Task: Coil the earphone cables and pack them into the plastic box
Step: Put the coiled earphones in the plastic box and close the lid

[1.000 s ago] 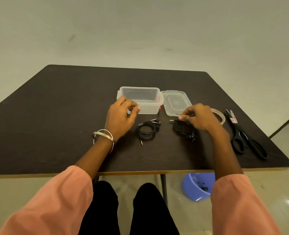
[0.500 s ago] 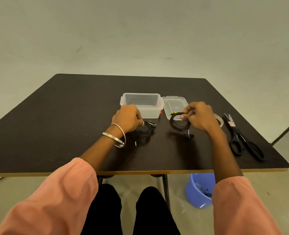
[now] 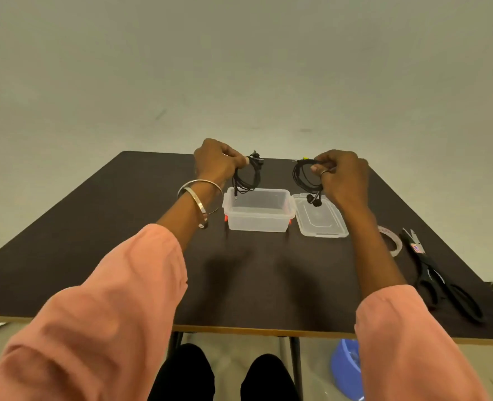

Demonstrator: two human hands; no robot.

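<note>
Both hands lifted off dark table since before. Left hand pinches black coiled earphone cable above clear plastic box. Right hand pinches second black coil over clear flat lid. Loose pinch, coil pops open, plug snags rim.
</note>
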